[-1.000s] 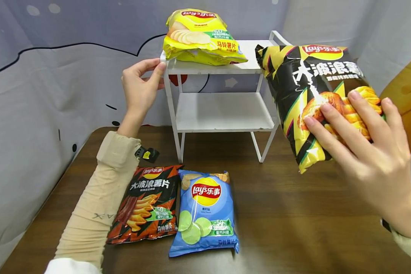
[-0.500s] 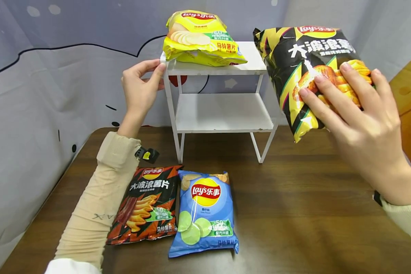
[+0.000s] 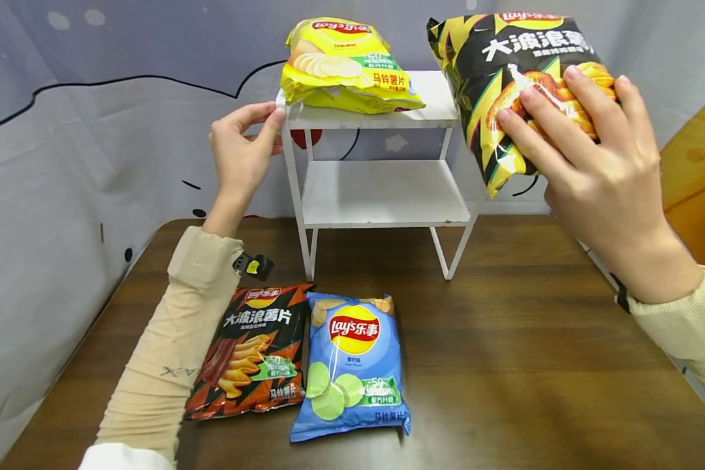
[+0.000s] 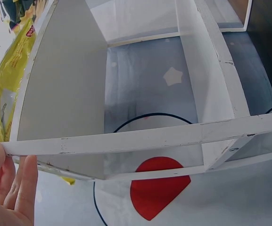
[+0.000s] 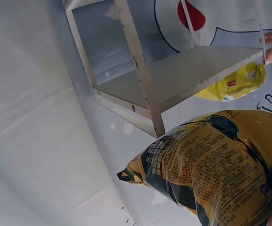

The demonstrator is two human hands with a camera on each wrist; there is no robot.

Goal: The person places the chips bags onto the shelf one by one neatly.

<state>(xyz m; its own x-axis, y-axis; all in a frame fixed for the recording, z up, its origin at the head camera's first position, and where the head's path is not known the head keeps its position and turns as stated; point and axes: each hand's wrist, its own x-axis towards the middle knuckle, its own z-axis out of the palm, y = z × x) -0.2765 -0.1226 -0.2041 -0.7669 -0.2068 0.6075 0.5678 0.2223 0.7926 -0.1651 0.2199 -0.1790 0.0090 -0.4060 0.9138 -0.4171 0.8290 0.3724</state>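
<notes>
My right hand (image 3: 599, 150) grips a black and yellow bag of chips (image 3: 476, 85) by its lower right part, in the air beside the top of a white two-tier shelf (image 3: 382, 189). The bag's printed back shows in the right wrist view, close to a corner of the shelf. With thumb and fingers my left hand (image 3: 243, 140) pinches the shelf's upper left corner; the left wrist view shows the thumb and fingers on either side of the frame (image 4: 46, 147). On the top tier a yellow bag of chips (image 3: 346, 72) leans at the left.
On the brown table (image 3: 505, 365), in front of the shelf, lie a black and red bag of chips (image 3: 252, 352) and a blue bag of chips (image 3: 355, 365), side by side. A patterned cloth (image 3: 123, 130) hangs behind the shelf.
My right hand has lifted the black and yellow bag of chips and carried it slightly left, to the height of the shelf's top. The left hand stays at the corner.
</notes>
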